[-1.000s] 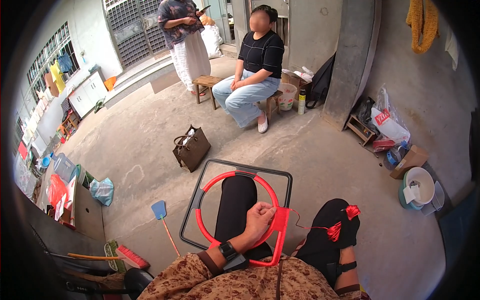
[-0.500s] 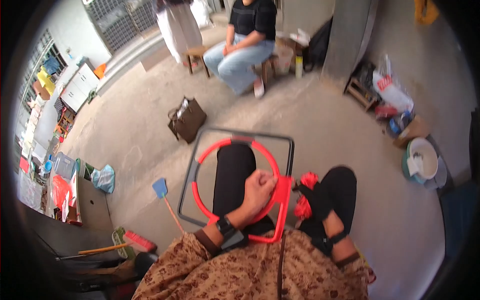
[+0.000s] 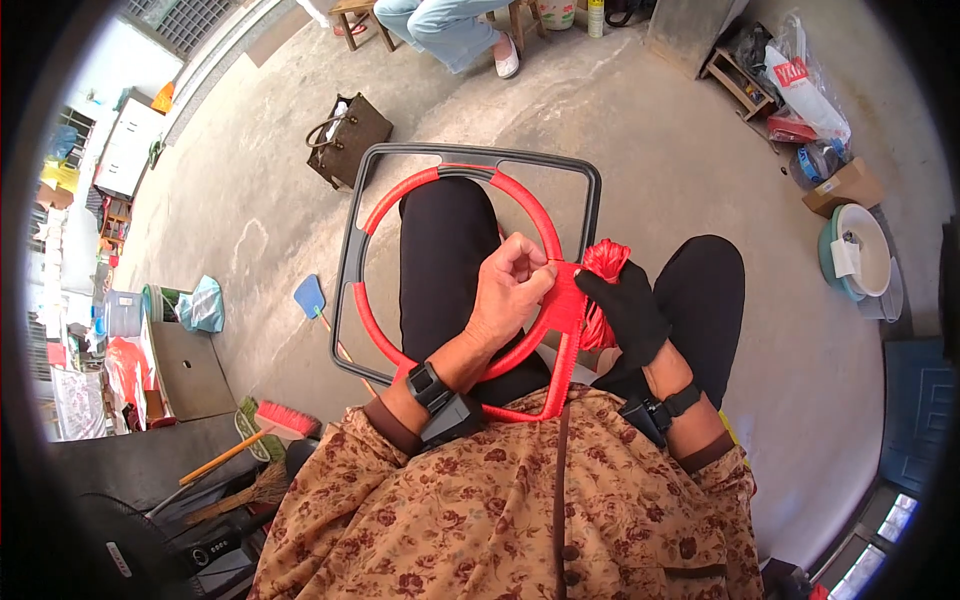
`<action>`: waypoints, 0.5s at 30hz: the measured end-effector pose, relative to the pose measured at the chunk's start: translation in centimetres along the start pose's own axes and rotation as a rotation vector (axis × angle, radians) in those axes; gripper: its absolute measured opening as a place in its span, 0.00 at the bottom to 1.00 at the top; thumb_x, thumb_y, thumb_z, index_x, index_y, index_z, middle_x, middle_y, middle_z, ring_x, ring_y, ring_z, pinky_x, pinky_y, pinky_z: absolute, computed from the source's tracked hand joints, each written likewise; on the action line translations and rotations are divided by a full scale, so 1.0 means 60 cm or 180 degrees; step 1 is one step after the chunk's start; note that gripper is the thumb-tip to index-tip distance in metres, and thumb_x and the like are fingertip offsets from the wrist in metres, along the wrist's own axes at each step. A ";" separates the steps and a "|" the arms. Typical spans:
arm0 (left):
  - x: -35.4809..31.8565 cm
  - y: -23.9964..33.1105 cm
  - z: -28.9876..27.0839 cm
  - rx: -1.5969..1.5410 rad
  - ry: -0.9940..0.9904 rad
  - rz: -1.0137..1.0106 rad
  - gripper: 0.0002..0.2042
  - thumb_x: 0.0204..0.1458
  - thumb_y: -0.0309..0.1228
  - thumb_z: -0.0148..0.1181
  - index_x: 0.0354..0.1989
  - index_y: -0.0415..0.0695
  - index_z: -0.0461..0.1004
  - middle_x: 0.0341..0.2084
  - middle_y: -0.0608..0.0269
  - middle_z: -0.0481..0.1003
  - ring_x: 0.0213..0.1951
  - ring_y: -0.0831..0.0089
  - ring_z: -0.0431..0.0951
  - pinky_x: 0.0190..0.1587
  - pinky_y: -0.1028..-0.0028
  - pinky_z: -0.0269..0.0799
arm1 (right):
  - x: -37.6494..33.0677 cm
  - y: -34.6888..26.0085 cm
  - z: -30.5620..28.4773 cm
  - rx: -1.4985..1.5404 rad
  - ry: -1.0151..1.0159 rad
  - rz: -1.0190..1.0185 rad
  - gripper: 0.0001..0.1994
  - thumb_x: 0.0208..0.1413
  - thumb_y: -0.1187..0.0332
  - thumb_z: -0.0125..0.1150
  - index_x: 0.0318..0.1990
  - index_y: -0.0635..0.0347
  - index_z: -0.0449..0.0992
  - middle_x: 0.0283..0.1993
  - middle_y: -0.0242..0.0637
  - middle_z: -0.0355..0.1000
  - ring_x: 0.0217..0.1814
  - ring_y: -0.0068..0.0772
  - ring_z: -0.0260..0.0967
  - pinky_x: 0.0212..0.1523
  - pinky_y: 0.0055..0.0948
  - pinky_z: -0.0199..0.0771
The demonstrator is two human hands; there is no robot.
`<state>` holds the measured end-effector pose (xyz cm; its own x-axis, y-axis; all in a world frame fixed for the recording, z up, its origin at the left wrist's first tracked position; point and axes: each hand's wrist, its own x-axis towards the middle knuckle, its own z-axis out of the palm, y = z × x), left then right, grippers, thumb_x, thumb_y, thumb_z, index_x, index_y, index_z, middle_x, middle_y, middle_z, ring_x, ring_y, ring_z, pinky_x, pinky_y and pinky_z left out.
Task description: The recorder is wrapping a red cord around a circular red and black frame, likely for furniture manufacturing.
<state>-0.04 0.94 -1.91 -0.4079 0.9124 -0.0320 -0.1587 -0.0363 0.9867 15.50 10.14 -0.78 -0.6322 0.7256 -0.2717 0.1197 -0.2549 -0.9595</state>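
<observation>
A dark plastic frame point(image 3: 595, 200), a rounded square with a ring inside it, rests across my lap over the left knee. Red ribbon-like strip point(image 3: 568, 305) covers much of the ring and the lower right part of the square. My left hand point(image 3: 505, 290), bare, is closed in a pinch at the wrapped right side of the ring, thumb and forefinger on the red strip. In a black glove, my right hand point(image 3: 635, 315) grips a loose red bundle point(image 3: 606, 262) of the same look, right beside the frame. Its thumb lies near the wrapped part.
Ahead on the concrete floor stands a brown handbag point(image 3: 350, 140); beyond it a person in jeans point(image 3: 435, 30) sits. A blue fly swatter point(image 3: 310, 295) and a red broom point(image 3: 287, 420) lie left. Basins point(image 3: 862, 255), a cardboard box point(image 3: 845, 188) and bags point(image 3: 805, 95) stand right.
My view has tipped down, so the frame and hands appear higher. My left hand still pinches at the ring; the gloved right hand has come closer to the frame's wrapped edge with the red bundle.
</observation>
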 end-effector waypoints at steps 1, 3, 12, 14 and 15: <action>0.000 -0.001 0.001 -0.0001 -0.0001 -0.0006 0.06 0.54 0.21 0.56 0.30 0.44 0.65 0.21 0.75 0.66 0.24 0.88 0.68 0.24 0.85 0.65 | 0.001 0.003 -0.001 0.0001 0.0002 0.0005 0.11 0.52 0.67 0.63 0.37 0.64 0.74 0.32 0.33 0.74 0.32 0.21 0.70 0.34 0.27 0.72; 0.000 -0.004 0.006 -0.0307 0.0157 0.0050 0.07 0.54 0.25 0.58 0.27 0.43 0.66 0.19 0.72 0.69 0.20 0.88 0.67 0.22 0.84 0.63 | 0.002 0.006 -0.005 0.0016 -0.0041 0.0000 0.12 0.52 0.66 0.64 0.38 0.64 0.74 0.32 0.33 0.74 0.32 0.21 0.70 0.34 0.27 0.72; 0.000 -0.004 -0.007 -0.1280 0.0411 -0.1026 0.07 0.56 0.35 0.58 0.31 0.46 0.73 0.26 0.70 0.76 0.26 0.82 0.75 0.29 0.81 0.71 | -0.033 0.008 -0.185 0.0811 0.0761 -0.0702 0.14 0.60 0.64 0.52 0.48 0.62 0.72 0.40 0.32 0.72 0.37 0.21 0.68 0.37 0.22 0.68; 0.001 -0.006 -0.016 -0.1385 0.0242 -0.1116 0.06 0.56 0.34 0.58 0.32 0.45 0.73 0.27 0.69 0.77 0.26 0.82 0.75 0.29 0.80 0.71 | -0.058 -0.006 -0.240 0.0561 0.1453 -0.0856 0.20 0.65 0.57 0.45 0.56 0.61 0.67 0.43 0.31 0.68 0.39 0.18 0.65 0.38 0.20 0.67; -0.001 0.000 -0.020 -0.1404 0.0267 -0.1106 0.06 0.56 0.34 0.58 0.32 0.45 0.73 0.27 0.69 0.77 0.26 0.82 0.75 0.29 0.80 0.71 | -0.070 0.017 -0.338 0.1506 0.1650 -0.0680 0.19 0.64 0.56 0.48 0.53 0.61 0.68 0.38 0.30 0.69 0.32 0.18 0.64 0.31 0.20 0.66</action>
<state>-1.07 0.41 -2.11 -0.3320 0.8663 -0.3732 -0.6495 0.0769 0.7564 33.78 19.78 -2.14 -0.1472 0.9697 -0.1949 -0.3831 -0.2376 -0.8926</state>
